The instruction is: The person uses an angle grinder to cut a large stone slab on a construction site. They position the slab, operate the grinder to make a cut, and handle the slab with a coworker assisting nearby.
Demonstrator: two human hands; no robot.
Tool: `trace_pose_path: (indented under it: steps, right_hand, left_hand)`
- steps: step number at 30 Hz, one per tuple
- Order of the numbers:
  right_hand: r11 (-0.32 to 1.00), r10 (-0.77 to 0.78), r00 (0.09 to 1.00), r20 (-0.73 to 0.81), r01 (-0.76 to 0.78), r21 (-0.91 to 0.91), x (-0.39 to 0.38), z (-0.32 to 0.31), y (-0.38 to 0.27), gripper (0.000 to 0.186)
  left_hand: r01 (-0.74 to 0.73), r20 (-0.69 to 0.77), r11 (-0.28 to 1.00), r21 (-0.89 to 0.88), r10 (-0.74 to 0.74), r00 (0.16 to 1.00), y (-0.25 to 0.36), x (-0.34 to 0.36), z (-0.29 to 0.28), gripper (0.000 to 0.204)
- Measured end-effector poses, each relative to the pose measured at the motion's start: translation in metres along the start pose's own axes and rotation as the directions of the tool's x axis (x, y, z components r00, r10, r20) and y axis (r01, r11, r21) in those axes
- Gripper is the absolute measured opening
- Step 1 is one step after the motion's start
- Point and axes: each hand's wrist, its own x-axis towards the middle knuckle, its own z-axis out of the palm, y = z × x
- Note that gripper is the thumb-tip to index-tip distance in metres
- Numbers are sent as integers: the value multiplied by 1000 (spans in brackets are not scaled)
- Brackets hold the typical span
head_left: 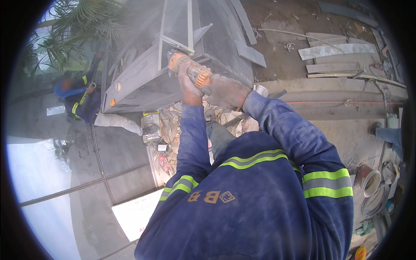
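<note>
An orange and grey angle grinder (190, 71), coated in dust, is held out in front of me at the corner of a grey stone-like structure (143, 89). My left hand (190, 85) wraps round its body near the front. At the rear end my right hand (227, 90) is closed on the tool, its fingertips partly hidden. The grinder's head meets the end of a narrow pale strip (177, 45); its disc cannot be made out. Pale dust hazes the panels beyond. A small orange object (113, 102) lies on the structure's left part.
Another person (80, 97) in blue workwear leans by the structure at left. Crumpled sheeting (171, 123) lies below my hands. A white board (138, 214) rests at lower left. Slabs (338, 51) lie at upper right; a bucket (371, 182) and coiled hose (376, 201) sit at right.
</note>
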Motion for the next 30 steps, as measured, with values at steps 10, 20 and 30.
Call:
trace_pose_path:
  steps: [10, 20, 30]
  right_hand:
    - [1000, -22, 999, -44, 22, -10, -17, -1, -3, 47]
    - [1000, 2, 1000, -6, -3, -15, -1, 1, -1, 37]
    - [998, -16, 999, -46, 13, -60, -10, 1, -2, 54]
  left_hand:
    - [13, -9, 1000, -21, -14, 1000, -3, -13, 3, 36]
    - [8, 9, 1000, -12, -8, 1000, 2, -3, 2, 33]
    - [-9, 31, 999, -36, 10, 999, -6, -5, -2, 31]
